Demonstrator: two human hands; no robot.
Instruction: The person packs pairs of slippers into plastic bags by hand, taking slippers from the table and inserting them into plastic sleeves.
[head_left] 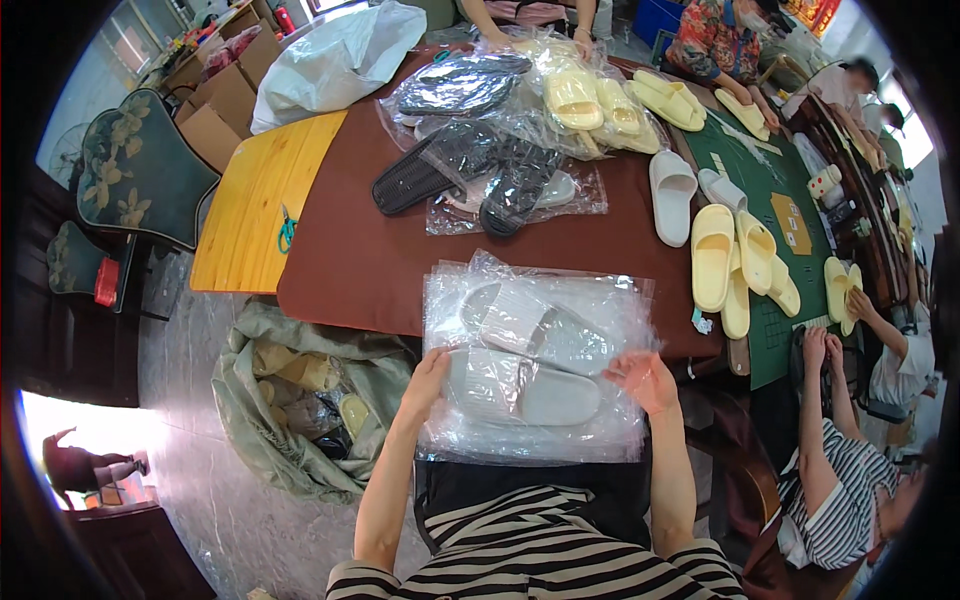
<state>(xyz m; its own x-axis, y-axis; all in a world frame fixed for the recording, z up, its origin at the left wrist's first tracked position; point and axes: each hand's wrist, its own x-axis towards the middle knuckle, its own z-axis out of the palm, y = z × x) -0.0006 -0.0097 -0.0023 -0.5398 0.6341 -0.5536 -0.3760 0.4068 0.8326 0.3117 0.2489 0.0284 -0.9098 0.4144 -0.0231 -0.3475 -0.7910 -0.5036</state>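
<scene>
A pair of light grey slippers (562, 402) lies side by side in clear plastic, over a stack of clear plastic bags (632, 292) at the table's near edge. My left hand (428, 382) grips the plastic at its left side, close to the toe of the nearer slipper. On the opposite side, by the heels, my right hand (645, 382) has its fingers bent together on the plastic. Beyond the stack, black slippers (518, 190) lie partly in clear bags on the brown tablecloth (350, 265).
Yellow slippers (712, 255) and a grey slipper (672, 200) sit at the right. A green cutting mat (765, 350) covers the adjoining table. Teal scissors (287, 235) rest on the yellow board (250, 190). An open sack (300, 470) stands at lower left. Several co-workers sit around.
</scene>
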